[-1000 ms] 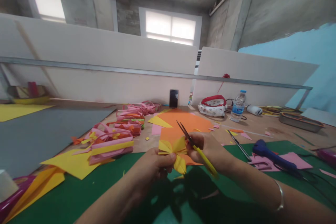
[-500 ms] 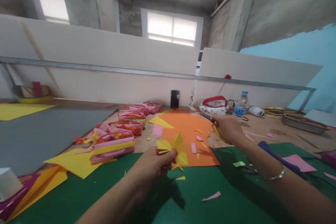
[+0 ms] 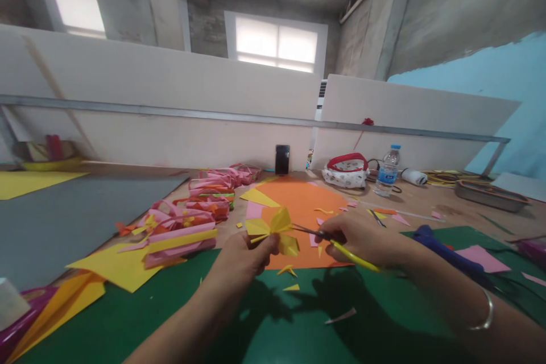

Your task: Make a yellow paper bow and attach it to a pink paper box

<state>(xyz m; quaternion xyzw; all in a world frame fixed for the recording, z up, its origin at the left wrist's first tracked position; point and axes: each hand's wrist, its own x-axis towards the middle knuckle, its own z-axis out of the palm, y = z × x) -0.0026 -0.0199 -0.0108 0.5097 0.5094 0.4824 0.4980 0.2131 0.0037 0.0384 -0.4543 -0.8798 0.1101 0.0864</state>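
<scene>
My left hand (image 3: 256,253) pinches a yellow paper flower (image 3: 279,227) with spread petals, held above the table. My right hand (image 3: 350,239) grips scissors with a yellow handle (image 3: 354,256). Their dark blades point left and reach the flower's right side; whether they touch it I cannot tell. Beneath both hands lies an orange paper sheet (image 3: 307,196), with yellow and pink scraps on it. A thin yellow curled scrap (image 3: 286,270) and a small yellow triangle (image 3: 292,288) lie just below my left hand.
Pink and yellow rolled paper pieces (image 3: 183,244) are heaped at the left beside yellow sheets (image 3: 123,264). Farther back stand a phone (image 3: 282,159), a white pouch (image 3: 345,172) and a water bottle (image 3: 387,170). A blue-handled tool (image 3: 447,253) lies at the right on the green mat (image 3: 375,324).
My right hand has come left and down from the back of the table, bringing the scissors to the flower. The left hand still holds the flower in nearly the same place.
</scene>
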